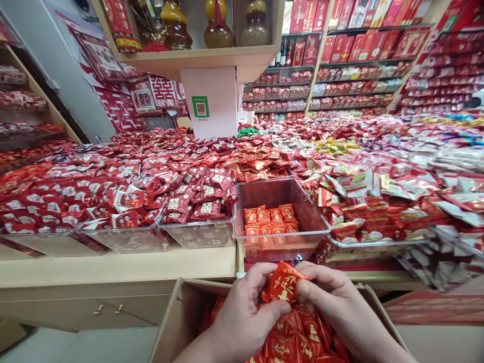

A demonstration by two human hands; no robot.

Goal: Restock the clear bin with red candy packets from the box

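A red packet with gold characters (pixel 283 283) is pinched between both hands above an open cardboard box (pixel 170 315). My left hand (pixel 245 312) grips its left side with thumb and fingers. On its right side, my right hand (pixel 328 292) holds the edge. Many similar red packets (pixel 293 335) fill the box below. Just beyond the hands, a clear plastic bin (pixel 280 246) holds several small red packets (pixel 270 221) standing in rows, with its upper part unfilled.
Clear bins heaped with dark red packets (pixel 200 196) line the counter (pixel 124 267) on the left. More packets (pixel 378 222) are piled on the right. A white post with a green-framed code (pixel 200 107) rises behind, under a wooden shelf (pixel 200 58).
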